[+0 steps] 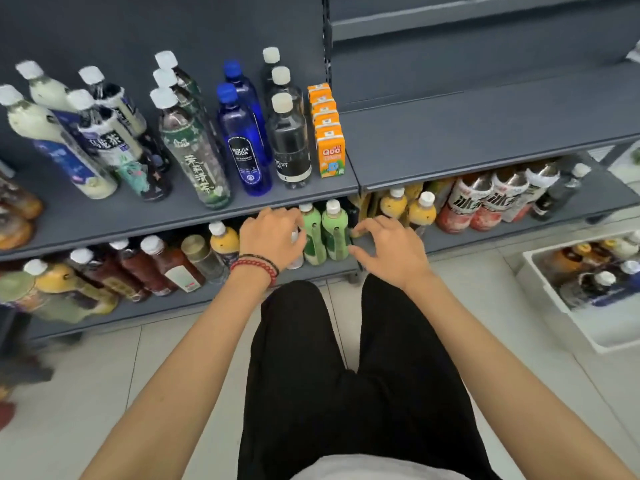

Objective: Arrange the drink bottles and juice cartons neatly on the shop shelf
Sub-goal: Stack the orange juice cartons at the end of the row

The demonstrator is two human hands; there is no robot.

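Green bottles (313, 237), two of them, stand upright side by side at the front edge of the lower shelf (162, 304), near its right end. The left hand (272, 237) sits just left of them with fingers bent down, honestly can't tell if it's gripping anything. The right hand (388, 247) is just right of the pair, fingers loosely spread, nothing in it. On the upper shelf (485, 140), orange juice cartons (330, 154) line up at the right end, with blue bottles (244, 147) further left. A white crate (550, 299) of bottles sits on the floor, far right.
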